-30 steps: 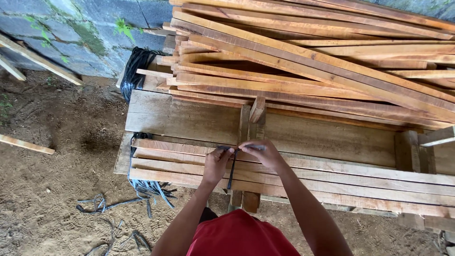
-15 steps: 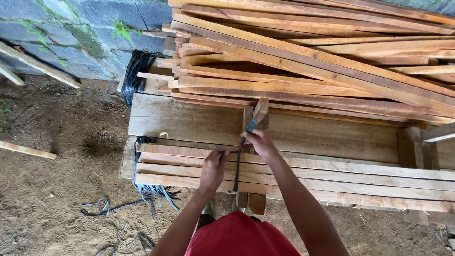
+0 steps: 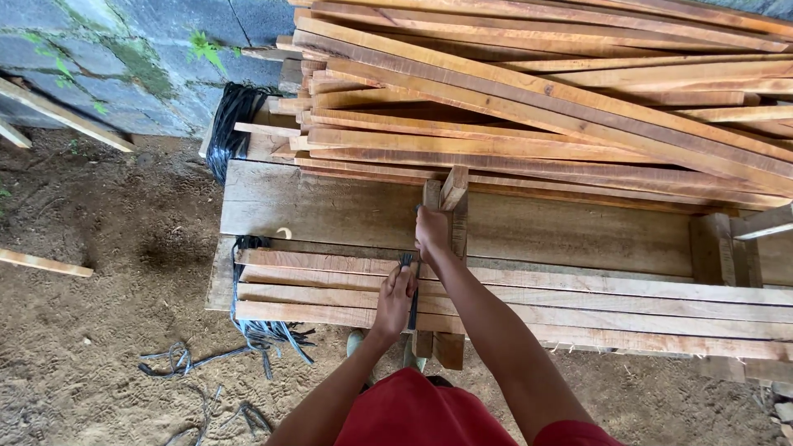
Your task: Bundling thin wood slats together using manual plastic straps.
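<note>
Now the black strap (image 3: 411,285) is pinched by both hands, left hand (image 3: 395,299), right hand (image 3: 431,233); if pulled unevenly, the slats (image 3: 578,301) could shift, or strap could snap.

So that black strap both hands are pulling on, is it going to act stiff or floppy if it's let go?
Probably floppy: the black strap hangs and bends over the slats between the left hand and right hand. Likely light too, since the scrap strips on the ground lie curled. It looks smooth, so perhaps slippery.
</note>
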